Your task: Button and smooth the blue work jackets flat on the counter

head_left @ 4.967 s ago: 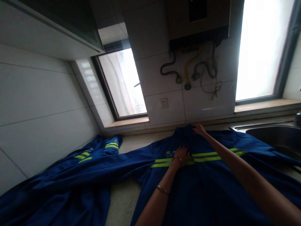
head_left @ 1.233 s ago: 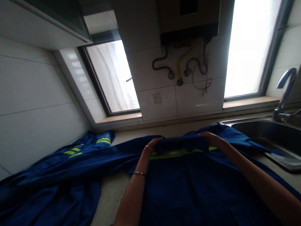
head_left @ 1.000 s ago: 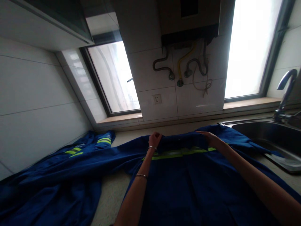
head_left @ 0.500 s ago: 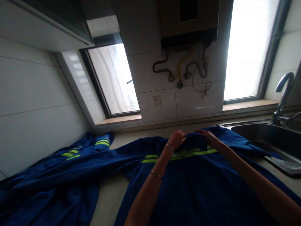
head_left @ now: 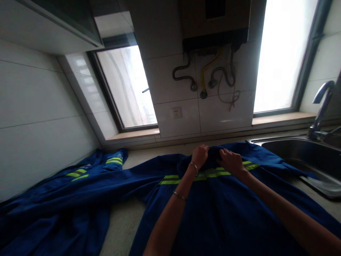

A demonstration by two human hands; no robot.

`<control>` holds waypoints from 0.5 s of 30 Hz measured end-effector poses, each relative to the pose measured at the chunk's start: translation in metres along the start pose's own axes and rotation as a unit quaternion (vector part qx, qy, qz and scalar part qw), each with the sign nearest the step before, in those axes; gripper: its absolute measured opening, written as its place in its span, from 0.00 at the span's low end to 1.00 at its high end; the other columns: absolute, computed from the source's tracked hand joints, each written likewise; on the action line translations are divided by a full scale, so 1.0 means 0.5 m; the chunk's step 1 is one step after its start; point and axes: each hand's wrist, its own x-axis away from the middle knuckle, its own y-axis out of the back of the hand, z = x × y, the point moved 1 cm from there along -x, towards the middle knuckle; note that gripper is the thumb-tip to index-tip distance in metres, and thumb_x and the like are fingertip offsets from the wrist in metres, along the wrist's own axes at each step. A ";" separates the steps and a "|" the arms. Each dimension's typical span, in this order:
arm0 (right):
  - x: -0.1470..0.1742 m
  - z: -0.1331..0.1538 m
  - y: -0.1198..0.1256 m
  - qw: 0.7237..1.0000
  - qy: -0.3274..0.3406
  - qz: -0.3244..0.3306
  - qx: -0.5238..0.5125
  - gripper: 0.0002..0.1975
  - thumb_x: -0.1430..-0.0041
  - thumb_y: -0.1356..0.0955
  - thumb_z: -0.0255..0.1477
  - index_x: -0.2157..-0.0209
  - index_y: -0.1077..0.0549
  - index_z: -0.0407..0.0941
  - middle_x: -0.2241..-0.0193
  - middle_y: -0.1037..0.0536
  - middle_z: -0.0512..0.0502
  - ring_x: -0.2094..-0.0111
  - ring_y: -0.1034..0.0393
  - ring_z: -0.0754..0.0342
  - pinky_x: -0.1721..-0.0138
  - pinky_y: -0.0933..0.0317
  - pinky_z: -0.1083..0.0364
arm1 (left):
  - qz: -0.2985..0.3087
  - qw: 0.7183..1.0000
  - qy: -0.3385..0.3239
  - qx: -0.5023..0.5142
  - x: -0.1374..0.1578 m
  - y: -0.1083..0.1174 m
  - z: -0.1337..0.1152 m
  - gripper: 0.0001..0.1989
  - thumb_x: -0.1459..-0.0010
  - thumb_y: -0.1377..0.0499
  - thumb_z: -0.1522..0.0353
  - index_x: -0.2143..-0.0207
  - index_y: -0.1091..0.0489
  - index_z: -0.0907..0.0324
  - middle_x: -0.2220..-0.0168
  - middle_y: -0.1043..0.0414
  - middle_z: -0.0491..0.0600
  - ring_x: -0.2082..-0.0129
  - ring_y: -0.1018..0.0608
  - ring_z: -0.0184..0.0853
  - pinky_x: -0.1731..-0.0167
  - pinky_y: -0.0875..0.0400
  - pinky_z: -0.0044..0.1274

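A dark blue work jacket (head_left: 202,209) with yellow-green reflective stripes lies spread over the counter, its sleeves stretched out to both sides. My left hand (head_left: 200,155), below a wrist with two bracelets, is closed on the collar (head_left: 213,152) at its left part. Close by on the right, my right hand (head_left: 230,160) has its fingers curled onto the same collar. The fingertips of both hands are partly hidden in the dark cloth. At the left, another blue garment (head_left: 77,199) with similar stripes lies in a heap, partly under the jacket's sleeve.
A steel sink (head_left: 290,149) with a tap (head_left: 321,106) is set in the counter (head_left: 119,224) at the right, and the right sleeve reaches its edge. A water heater (head_left: 215,25) with hoses hangs on the tiled wall above a socket (head_left: 176,112). A cabinet (head_left: 53,28) juts out at upper left.
My right hand has moved left along the collar, closer to my left hand, and the raised collar flap has folded in. My left hand has barely moved.
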 end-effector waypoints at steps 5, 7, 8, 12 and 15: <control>-0.005 -0.014 -0.008 0.999 -0.026 -0.008 0.023 0.15 0.44 0.35 0.40 0.63 0.34 0.43 0.63 0.29 0.36 0.60 0.34 0.45 0.71 0.42 0.55 | -0.007 1.000 0.007 0.020 0.000 -0.005 0.006 0.14 0.38 0.52 0.66 0.61 0.28 0.61 0.61 0.29 0.57 0.59 0.28 0.39 0.55 0.37 0.27; -0.006 -0.015 -0.012 0.999 -0.026 -0.020 0.019 0.17 0.46 0.34 0.41 0.62 0.33 0.42 0.61 0.30 0.34 0.58 0.36 0.42 0.70 0.41 0.54 | -0.009 0.999 0.009 0.041 0.000 -0.013 0.007 0.14 0.38 0.52 0.66 0.62 0.28 0.61 0.61 0.29 0.57 0.59 0.28 0.39 0.54 0.38 0.26; -0.006 -0.015 -0.015 0.999 -0.028 -0.022 0.019 0.18 0.47 0.34 0.41 0.62 0.33 0.42 0.60 0.30 0.33 0.57 0.37 0.41 0.70 0.40 0.53 | -0.007 0.999 0.009 0.049 0.000 -0.017 0.008 0.14 0.38 0.51 0.66 0.62 0.28 0.61 0.61 0.29 0.57 0.59 0.28 0.38 0.54 0.38 0.26; -0.007 -0.024 -0.030 0.999 -0.019 0.027 0.012 0.11 0.46 0.34 0.33 0.65 0.30 0.41 0.63 0.28 0.32 0.60 0.33 0.43 0.69 0.39 0.54 | -0.007 0.998 0.030 0.054 -0.004 -0.020 0.023 0.13 0.38 0.51 0.66 0.62 0.29 0.61 0.60 0.30 0.57 0.58 0.28 0.39 0.53 0.38 0.27; -0.012 -0.040 -0.028 0.993 0.042 0.107 0.004 0.10 0.45 0.37 0.31 0.72 0.27 0.40 0.69 0.25 0.34 0.68 0.29 0.46 0.70 0.41 0.54 | -0.039 0.996 0.053 0.059 -0.009 -0.006 0.051 0.12 0.38 0.52 0.68 0.63 0.29 0.61 0.59 0.30 0.58 0.56 0.29 0.39 0.51 0.40 0.27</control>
